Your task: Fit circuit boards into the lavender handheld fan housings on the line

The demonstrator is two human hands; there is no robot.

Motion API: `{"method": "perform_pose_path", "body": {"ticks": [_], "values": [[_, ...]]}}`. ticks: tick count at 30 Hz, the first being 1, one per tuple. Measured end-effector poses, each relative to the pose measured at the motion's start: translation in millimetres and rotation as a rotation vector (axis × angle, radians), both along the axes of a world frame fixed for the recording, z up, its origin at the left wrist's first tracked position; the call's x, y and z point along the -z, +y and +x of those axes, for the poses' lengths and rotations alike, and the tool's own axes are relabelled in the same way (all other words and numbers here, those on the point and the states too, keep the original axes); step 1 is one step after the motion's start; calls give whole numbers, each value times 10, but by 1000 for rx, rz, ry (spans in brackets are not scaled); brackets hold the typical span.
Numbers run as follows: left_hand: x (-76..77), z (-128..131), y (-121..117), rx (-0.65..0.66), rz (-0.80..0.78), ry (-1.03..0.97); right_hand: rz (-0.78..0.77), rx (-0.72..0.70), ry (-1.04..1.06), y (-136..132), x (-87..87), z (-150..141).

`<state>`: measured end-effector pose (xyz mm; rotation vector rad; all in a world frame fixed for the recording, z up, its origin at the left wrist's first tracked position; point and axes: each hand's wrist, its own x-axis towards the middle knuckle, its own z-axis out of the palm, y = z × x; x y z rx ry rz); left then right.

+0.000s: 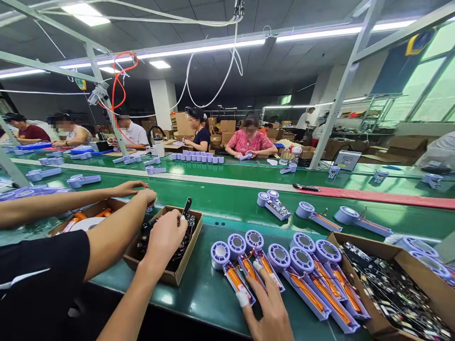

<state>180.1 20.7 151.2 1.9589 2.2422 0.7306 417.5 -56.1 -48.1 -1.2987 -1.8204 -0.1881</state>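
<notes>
The left grip (165,241) is clenched on a black part (186,206) above a cardboard box (174,271) of circuit boards. The right grip (268,308) lies released, fingers spread, against round-headed units (302,284) with orange cells on the green bench (199,296). A co-worker's hands (140,191) reach in just beyond the box.

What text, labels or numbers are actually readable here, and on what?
No text can be read.
Circuit boards in the cardboard tray: fine print, too small to read.
Blue-and-yellow banner high on the right: cut off and too blurred to read.
Bench display on the far side of the belt: screen too small to read.
</notes>
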Motion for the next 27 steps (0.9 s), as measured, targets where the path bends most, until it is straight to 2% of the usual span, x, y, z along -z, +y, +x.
{"method": "perform_pose_path", "body": {"ticks": [2,4,7,10,12,14,18,21,24,27], "values": [[47,-1,-113,27,48,-110,88,-35,40,-24,-170,-9],[169,21,-266,78,76,-253,111,-144,10,1,-408,-31],[411,73,-509,136,77,-582,3,-297,-120,152,-755,-86],[636,103,-698,120,26,-905,-184,-364,-323,361,-912,-124],[775,104,-778,90,-25,-1082,-265,-409,-376,460,-904,-120],[912,103,-829,65,-75,-1250,-322,-454,-309,495,-860,-100],[1142,166,-902,-50,-50,-1542,-451,-563,21,418,-805,-89],[1255,271,-944,-109,-72,-1711,-593,-507,290,343,-788,-123],[1354,364,-945,-101,-136,-1721,-690,-404,405,289,-750,-161],[1428,419,-904,-28,-146,-1509,-544,-396,277,215,-692,-194]]}}
